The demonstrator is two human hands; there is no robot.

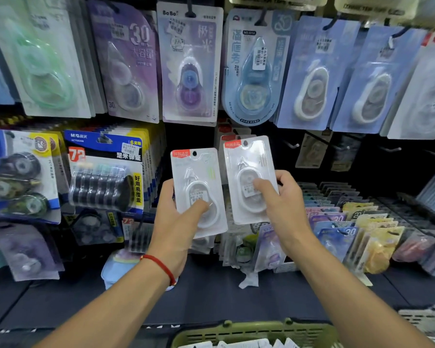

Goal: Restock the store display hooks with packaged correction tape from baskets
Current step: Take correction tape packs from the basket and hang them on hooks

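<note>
White correction tape packs, one pinched in each grip: left hand, right hand. Miss the hook above and you'll tear the hang hole.

The 2 white packs, left pack and right pack, are showing glossy clear plastic blisters over smooth white card, the green basket is looking like matt slotted plastic, and the bracelet is looking like red cord.

Dark shelf: upright rows of tape packs, green basket at front edge.
</note>
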